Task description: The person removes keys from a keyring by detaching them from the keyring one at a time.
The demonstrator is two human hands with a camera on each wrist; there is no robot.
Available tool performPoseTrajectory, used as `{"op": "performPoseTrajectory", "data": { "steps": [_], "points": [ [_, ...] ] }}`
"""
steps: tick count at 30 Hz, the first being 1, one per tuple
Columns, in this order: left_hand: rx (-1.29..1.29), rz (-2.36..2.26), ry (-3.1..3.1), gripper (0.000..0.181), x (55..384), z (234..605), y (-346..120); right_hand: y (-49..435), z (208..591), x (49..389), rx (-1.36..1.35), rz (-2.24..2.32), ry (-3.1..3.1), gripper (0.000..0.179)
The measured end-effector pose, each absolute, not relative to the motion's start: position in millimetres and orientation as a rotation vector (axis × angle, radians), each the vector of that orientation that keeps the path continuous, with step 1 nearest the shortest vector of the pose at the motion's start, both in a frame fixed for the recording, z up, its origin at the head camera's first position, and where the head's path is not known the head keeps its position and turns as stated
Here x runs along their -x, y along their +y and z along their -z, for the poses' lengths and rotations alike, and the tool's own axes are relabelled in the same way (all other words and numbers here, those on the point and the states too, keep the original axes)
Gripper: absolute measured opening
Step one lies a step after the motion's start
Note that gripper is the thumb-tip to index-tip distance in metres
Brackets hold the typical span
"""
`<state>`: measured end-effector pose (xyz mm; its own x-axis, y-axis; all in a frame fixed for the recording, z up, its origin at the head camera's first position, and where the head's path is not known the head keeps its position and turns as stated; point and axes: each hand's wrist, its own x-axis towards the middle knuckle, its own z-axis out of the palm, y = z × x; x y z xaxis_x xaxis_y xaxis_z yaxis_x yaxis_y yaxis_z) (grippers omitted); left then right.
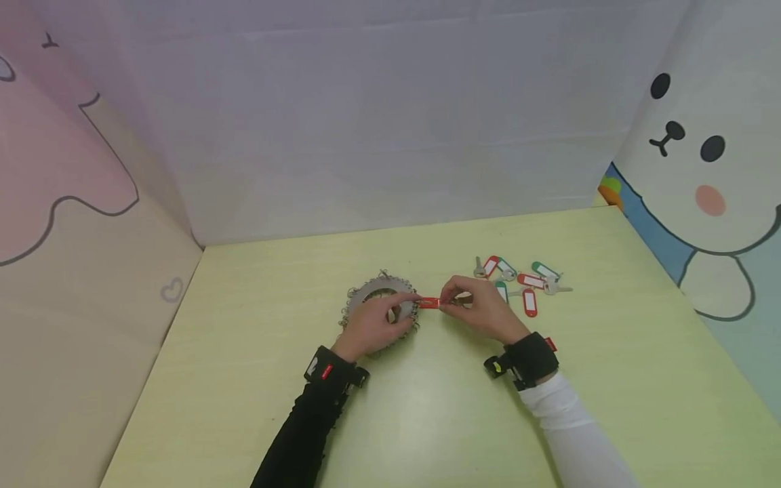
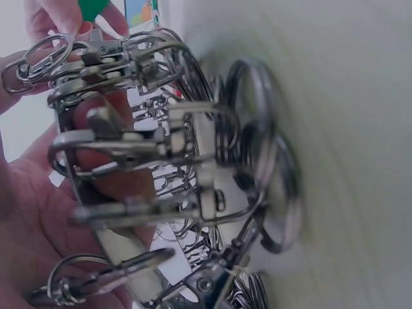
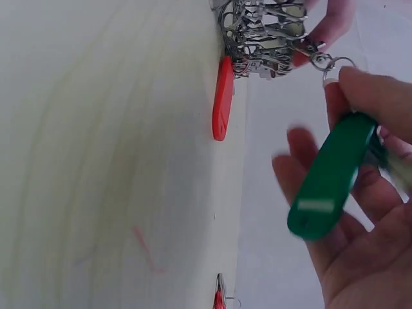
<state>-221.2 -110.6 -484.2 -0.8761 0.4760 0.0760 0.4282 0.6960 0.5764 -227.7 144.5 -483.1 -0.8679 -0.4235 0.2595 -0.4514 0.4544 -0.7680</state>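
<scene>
A large round grey metal key ring (image 1: 377, 285), edged with many small snap clips, lies on the table with my left hand (image 1: 373, 327) over it. In the left wrist view, left fingers curl around the rim among the clips (image 2: 129, 145). My right hand (image 1: 485, 308) is just to the right. Its thumb and finger pinch a small split ring at a green key tag (image 3: 335, 174), beside the clips in the right wrist view. A red key tag (image 1: 430, 303) sticks out from the big ring's right side, between the hands. The key on the green tag is mostly hidden.
Right of my right hand lie several red key tags (image 1: 529, 303) and green key tags (image 1: 545, 271) with silver keys (image 1: 556, 287). The pale yellow table (image 1: 244, 325) has a white cloth (image 1: 390, 122) behind it and printed cartoon panels (image 1: 689, 169) at the sides.
</scene>
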Motion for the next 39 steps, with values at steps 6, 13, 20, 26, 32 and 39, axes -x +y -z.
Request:
{"op": "performPoseTrajectory", "data": {
  "steps": [6,13,20,26,32,39],
  "points": [
    [-0.699,-0.813,2.853,0.041,222,487,-113,145,485,228,-0.784,-1.393,-2.668,0.017],
    [-0.691,-0.626,2.961,0.046,221,491,-113,142,487,227,-0.669,-1.417,-2.618,0.017],
    [-0.802,-0.713,3.126,0.046,214,497,-99,132,488,225,-0.765,-1.496,-2.572,0.015],
    [-0.907,-0.979,2.926,0.019,217,499,-89,129,485,224,-0.8,-1.548,-2.582,0.012],
    [-0.759,-1.268,2.712,0.012,217,492,-95,132,485,225,-0.735,-1.662,-2.614,0.007],
    [-0.801,-1.497,2.636,0.005,219,491,-99,136,486,228,-0.649,-1.913,-2.691,0.012]
  ]
}}
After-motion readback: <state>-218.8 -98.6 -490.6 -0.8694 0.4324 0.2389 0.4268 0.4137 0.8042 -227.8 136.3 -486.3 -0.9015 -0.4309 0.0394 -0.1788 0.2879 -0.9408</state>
